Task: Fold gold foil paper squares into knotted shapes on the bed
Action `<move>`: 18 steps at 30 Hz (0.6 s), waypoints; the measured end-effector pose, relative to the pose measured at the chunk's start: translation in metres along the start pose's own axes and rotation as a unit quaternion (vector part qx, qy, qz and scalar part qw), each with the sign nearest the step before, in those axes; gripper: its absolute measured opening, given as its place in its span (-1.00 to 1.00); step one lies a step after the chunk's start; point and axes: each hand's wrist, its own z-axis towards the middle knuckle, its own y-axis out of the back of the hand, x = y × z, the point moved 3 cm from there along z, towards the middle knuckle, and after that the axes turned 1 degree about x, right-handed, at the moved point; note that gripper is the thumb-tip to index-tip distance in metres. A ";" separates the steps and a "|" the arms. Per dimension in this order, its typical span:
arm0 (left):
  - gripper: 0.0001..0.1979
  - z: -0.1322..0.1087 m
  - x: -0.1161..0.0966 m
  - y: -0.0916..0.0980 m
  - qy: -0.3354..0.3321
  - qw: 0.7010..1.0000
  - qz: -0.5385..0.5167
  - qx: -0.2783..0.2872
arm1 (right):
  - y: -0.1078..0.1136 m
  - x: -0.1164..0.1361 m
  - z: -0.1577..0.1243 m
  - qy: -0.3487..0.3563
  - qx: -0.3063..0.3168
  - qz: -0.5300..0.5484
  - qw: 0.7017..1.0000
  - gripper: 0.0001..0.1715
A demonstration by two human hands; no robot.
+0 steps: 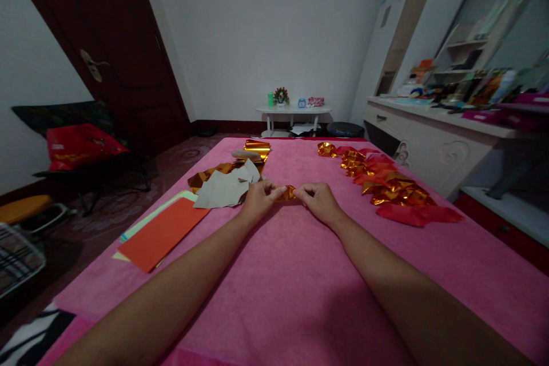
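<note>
My left hand (259, 199) and my right hand (318, 200) face each other above the pink cloth (274, 274). Stretched between them is a small crumpled piece of gold foil (287, 193), pinched at each end by thumb and fingers. Just left of my left hand lie pale, torn-edged sheets (225, 187), with more gold foil (210, 175) behind them. A shiny roll of gold foil (257, 147) rests farther back.
Orange paper (165, 234) tops several sheets at the left. Crumpled gold foil pieces (397, 187) and red pieces (416, 214) line the right side. A white table (294, 109) stands by the far wall; a white dresser (429, 131) is at right.
</note>
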 end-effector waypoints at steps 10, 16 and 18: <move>-0.52 -0.001 0.000 0.007 0.019 0.998 0.000 -0.053 | 0.000 -0.004 0.001 -0.022 0.024 0.044 0.998 -0.59; -0.64 -0.002 -0.003 0.004 -0.024 0.997 -0.072 -0.002 | 0.008 -0.026 0.004 -0.138 -0.025 0.140 0.980 -0.60; -0.61 -0.002 -0.005 0.000 -0.052 0.997 -0.056 0.029 | 0.008 -0.029 0.004 -0.155 -0.028 0.175 0.972 -0.63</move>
